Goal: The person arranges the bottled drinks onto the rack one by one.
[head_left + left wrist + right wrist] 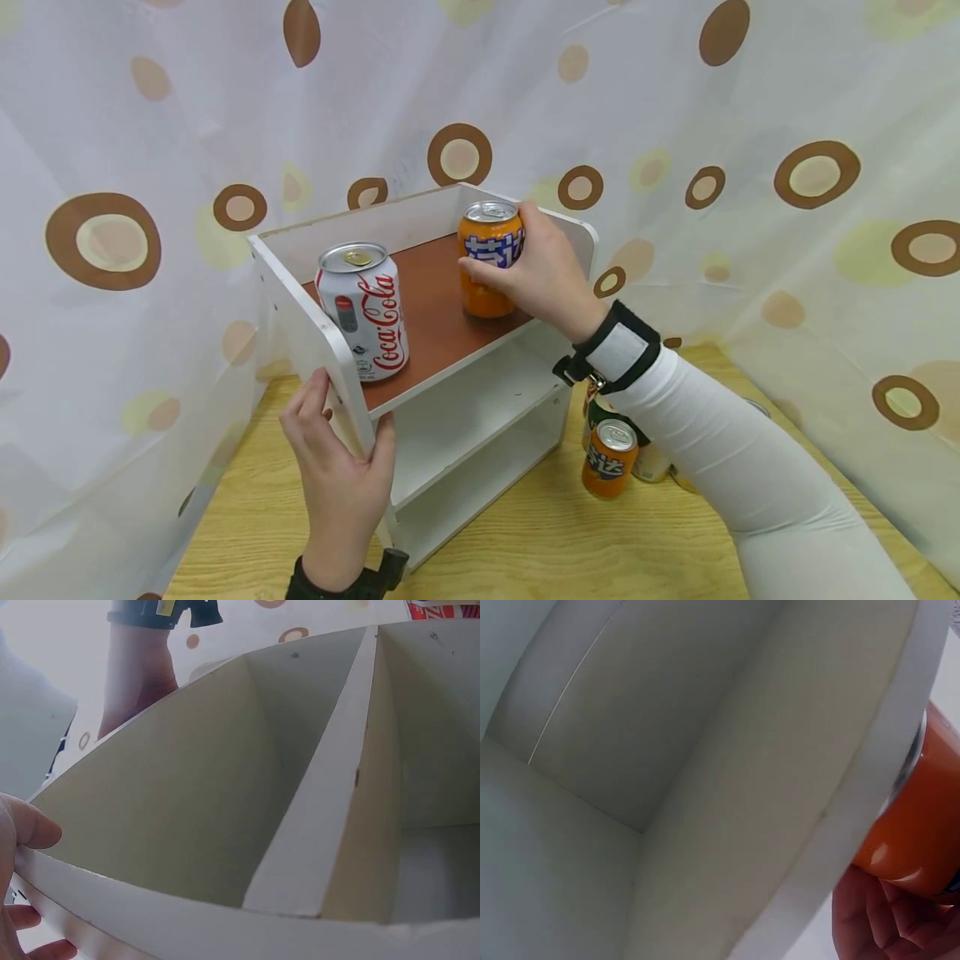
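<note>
The right hand (551, 275) grasps an orange metal drink can with purple-and-white lettering (483, 292), thumb across its front; its other fingers are partly hidden behind the can, and part of the lettering is covered. The orange can is upright over the reddish-brown top board (431, 287) of a white wooden shelf unit (480, 408), toward the right end. Whether its base touches the board or is just above it, I cannot tell; the right wrist view cuts the can off at the frame edge, and the shelf's board hides part of its silver rim.

The left hand (341, 467) grips the white left side panel (300, 308) of the unit near the front edge, thumb on the inner side and fingers outside; the left wrist view crops most of this hand. Just above it, a silver-and-red metal cola can (367, 325) stands on the top board beside the panel, which hides a little of its lower left.

On the pale wood-grain table (525, 533), a second orange can (609, 467) stands upright right of the unit. Several more cans are behind it, mostly covered by the white right sleeve (720, 458), their number and labels hard to make out
</note>
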`<state>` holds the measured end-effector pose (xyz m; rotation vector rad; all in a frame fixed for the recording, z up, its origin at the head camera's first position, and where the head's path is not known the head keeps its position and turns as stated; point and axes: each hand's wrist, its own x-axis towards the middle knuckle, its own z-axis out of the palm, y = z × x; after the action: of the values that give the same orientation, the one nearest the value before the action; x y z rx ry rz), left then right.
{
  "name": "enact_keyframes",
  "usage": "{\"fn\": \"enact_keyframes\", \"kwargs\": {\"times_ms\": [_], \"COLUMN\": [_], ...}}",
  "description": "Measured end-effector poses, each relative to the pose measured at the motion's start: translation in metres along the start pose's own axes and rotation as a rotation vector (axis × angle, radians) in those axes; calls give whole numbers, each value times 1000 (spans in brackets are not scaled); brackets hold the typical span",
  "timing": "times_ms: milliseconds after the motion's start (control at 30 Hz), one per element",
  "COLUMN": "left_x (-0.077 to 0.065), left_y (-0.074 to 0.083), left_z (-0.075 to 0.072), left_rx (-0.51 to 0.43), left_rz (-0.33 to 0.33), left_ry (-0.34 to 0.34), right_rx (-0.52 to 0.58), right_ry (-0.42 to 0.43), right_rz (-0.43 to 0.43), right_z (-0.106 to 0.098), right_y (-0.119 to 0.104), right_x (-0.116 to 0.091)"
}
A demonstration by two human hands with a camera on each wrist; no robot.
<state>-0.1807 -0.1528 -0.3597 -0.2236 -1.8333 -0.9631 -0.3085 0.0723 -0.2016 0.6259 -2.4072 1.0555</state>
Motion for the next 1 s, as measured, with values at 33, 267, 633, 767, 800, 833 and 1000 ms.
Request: {"fn": "enact_keyframes", "kwargs": {"times_ms": [33, 267, 633, 767, 800, 833, 1000], "left_x": [0, 1, 0, 0, 0, 0, 0], "left_y": [0, 1, 1, 1, 1, 1, 1], "left_z": [0, -1, -3, -3, -3, -3, -3], "left_rx": [0, -2, 2, 5, 5, 5, 4], "left_rz": [-1, 1, -9, -2, 0, 3, 7], "left_ry": [-1, 0, -12, -9, -9, -8, -5], "right_rx": [-1, 13, 50, 53, 61, 68, 136], "right_ry": [0, 3, -5, -14, -18, -22, -31], "right_rz": [0, 8, 16, 22, 25, 30, 45], "right_z": [0, 3, 5, 5, 5, 4, -1], "right_y": [0, 2, 2, 3, 3, 4, 9], "right_x": [0, -2, -8, -12, -13, -15, -22]}}
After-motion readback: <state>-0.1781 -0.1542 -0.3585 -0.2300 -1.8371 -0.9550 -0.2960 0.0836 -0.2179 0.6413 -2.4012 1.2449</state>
